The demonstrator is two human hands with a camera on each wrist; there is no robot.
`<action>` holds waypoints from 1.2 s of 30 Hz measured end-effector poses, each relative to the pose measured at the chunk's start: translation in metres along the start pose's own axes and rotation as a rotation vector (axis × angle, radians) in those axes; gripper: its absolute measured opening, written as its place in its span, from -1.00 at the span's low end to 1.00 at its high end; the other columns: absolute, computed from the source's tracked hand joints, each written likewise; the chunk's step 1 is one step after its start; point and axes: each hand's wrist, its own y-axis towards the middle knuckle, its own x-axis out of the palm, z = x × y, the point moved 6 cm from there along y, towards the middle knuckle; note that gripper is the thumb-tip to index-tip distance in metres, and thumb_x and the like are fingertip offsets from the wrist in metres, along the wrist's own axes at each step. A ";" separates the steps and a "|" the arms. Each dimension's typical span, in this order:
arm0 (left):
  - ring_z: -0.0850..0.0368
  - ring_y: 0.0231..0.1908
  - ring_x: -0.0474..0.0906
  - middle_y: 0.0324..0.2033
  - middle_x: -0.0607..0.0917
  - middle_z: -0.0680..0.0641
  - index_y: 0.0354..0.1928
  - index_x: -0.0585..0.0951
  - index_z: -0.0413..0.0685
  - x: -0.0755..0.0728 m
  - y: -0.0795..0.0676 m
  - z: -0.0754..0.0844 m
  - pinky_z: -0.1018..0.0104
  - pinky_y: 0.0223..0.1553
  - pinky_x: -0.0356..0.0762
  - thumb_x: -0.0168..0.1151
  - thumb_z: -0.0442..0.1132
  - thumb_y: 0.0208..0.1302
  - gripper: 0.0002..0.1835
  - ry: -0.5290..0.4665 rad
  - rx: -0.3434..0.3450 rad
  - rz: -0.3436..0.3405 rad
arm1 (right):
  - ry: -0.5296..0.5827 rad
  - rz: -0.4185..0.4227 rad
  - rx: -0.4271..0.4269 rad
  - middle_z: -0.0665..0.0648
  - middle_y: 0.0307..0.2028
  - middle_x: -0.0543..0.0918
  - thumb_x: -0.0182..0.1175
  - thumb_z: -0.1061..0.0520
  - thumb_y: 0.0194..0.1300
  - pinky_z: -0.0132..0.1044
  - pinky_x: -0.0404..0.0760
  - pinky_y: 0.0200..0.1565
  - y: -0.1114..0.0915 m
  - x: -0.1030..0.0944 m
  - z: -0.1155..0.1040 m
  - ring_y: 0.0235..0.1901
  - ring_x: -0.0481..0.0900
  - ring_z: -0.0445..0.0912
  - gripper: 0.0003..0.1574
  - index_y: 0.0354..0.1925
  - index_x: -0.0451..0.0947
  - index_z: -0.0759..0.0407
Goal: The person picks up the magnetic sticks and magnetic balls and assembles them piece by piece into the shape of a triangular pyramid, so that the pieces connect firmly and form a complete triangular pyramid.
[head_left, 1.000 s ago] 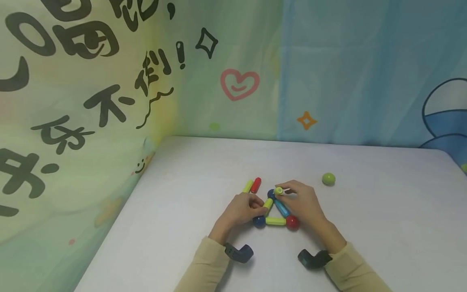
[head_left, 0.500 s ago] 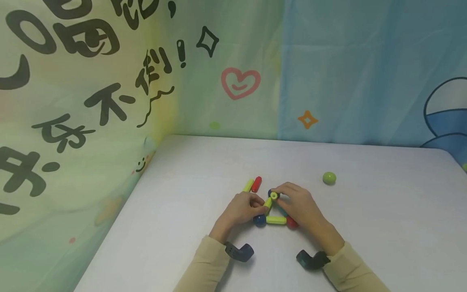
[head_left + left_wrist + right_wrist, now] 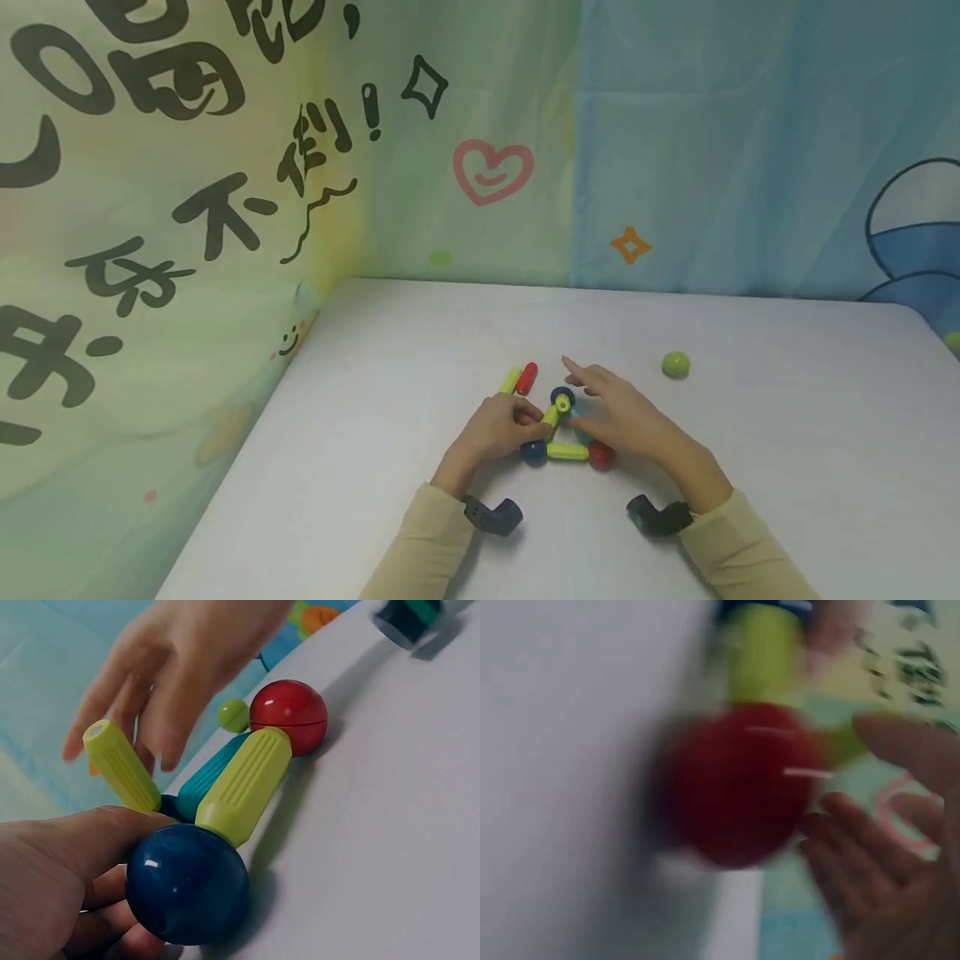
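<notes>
Three rods and three balls of a magnetic building set form a triangle on the table. A dark blue ball and a red ball make its near corners, joined by a yellow-green rod. Another yellow-green rod, the left side, is pinched by my left hand beside the near blue ball. A teal rod forms the right side. From the far blue ball a further yellow-green rod stands up, slightly tilted. My right hand, fingers spread, hovers just right of it and holds nothing.
Behind my left hand lie a loose yellow-green rod and a red rod. A light green ball rests farther back on the right of the white table. A printed curtain hangs behind.
My right hand brought the yellow-green rod left onto the far blue ball, then let go and drew back to the right, fingers opening. My left hand has kept its place.
</notes>
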 end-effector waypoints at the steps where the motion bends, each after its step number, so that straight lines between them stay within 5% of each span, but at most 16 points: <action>1: 0.35 -0.48 0.50 -0.49 0.68 0.15 -0.22 0.71 -0.03 0.000 0.000 0.000 0.47 -0.39 0.43 0.36 -0.03 0.10 -0.72 0.004 -0.003 -0.002 | 0.021 -0.058 0.039 0.15 0.15 0.51 0.28 0.06 0.21 0.05 0.47 0.11 0.002 -0.003 0.002 0.11 0.52 0.12 -0.05 0.45 0.06 0.03; 5: 0.31 -0.46 0.49 -0.49 0.68 0.16 -0.27 0.72 0.01 -0.001 -0.001 -0.002 0.44 -0.38 0.43 0.38 0.00 0.08 -0.74 0.019 -0.028 -0.019 | 0.024 -0.172 0.069 0.19 0.17 0.51 0.16 0.02 0.32 0.10 0.44 0.13 0.023 -0.016 0.006 0.17 0.47 0.15 -0.23 0.42 0.14 0.06; 10: 0.29 -0.47 0.47 -0.53 0.66 0.16 -0.33 0.73 0.04 0.000 -0.001 -0.006 0.43 -0.39 0.40 0.39 0.00 0.07 -0.77 0.017 -0.043 -0.034 | -0.120 -0.285 -0.055 0.17 0.09 0.57 0.20 0.17 0.28 0.00 0.50 0.10 0.057 -0.012 0.001 0.08 0.55 0.07 -0.46 0.23 0.44 0.12; 17: 0.33 -0.49 0.47 -0.54 0.68 0.18 -0.34 0.73 0.04 0.000 -0.001 -0.007 0.46 -0.40 0.40 0.38 0.00 0.08 -0.79 0.024 -0.005 -0.029 | -0.304 -0.422 -0.226 0.08 0.29 0.42 0.19 0.28 0.25 -0.02 0.30 0.28 0.077 0.014 -0.021 0.32 0.32 0.05 -0.41 0.25 0.43 0.08; 27: 0.33 -0.55 0.45 -0.56 0.67 0.17 -0.34 0.73 0.02 -0.004 -0.001 -0.001 0.47 -0.47 0.38 0.38 -0.01 0.08 -0.78 0.006 0.003 -0.031 | -0.448 -0.300 -0.335 0.01 -0.13 0.65 0.30 0.24 0.17 -0.19 0.50 0.11 0.080 0.017 -0.015 -0.01 0.56 -0.08 -0.69 -0.08 0.64 0.08; 32: 0.33 -0.54 0.45 -0.55 0.67 0.16 -0.34 0.73 0.02 -0.003 -0.002 0.000 0.47 -0.46 0.38 0.38 -0.01 0.07 -0.78 0.014 -0.007 -0.025 | -0.521 -0.270 -0.213 -0.02 -0.26 0.59 0.36 0.17 0.12 -0.22 0.54 0.03 0.081 0.013 0.006 -0.16 0.53 -0.11 -0.70 -0.13 0.60 0.04; 36: 0.33 -0.53 0.45 -0.55 0.67 0.17 -0.32 0.73 0.03 -0.002 -0.002 -0.001 0.47 -0.45 0.37 0.38 0.01 0.07 -0.76 0.018 -0.022 -0.029 | -0.343 -0.202 -0.018 0.02 -0.24 0.61 0.32 0.11 0.18 -0.17 0.57 -0.04 0.075 0.000 0.019 -0.18 0.55 -0.09 -0.70 -0.10 0.55 0.09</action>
